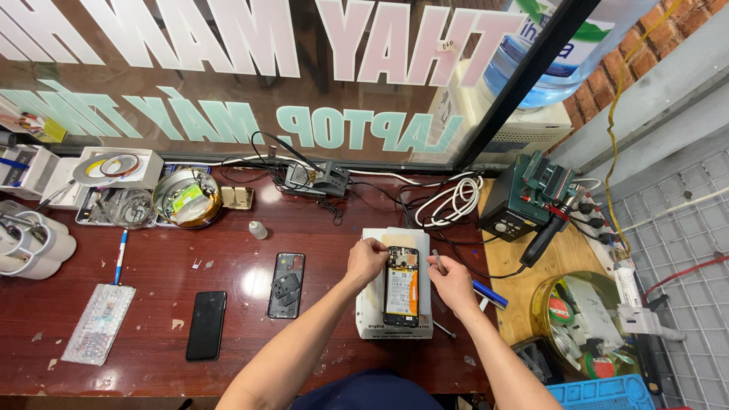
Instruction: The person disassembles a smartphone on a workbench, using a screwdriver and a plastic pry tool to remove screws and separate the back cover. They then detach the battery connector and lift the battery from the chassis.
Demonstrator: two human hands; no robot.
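Two hands — left hand, right hand — beside flat opened phone.

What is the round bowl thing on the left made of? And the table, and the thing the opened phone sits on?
The round bowl looks like metal: its rim shines golden and reflects light. The table looks like dark reddish wood with a glossy varnish, since a lamp glare shows on it. The white block under the opened phone looks like matte plastic or foam; the picture leaves that open.
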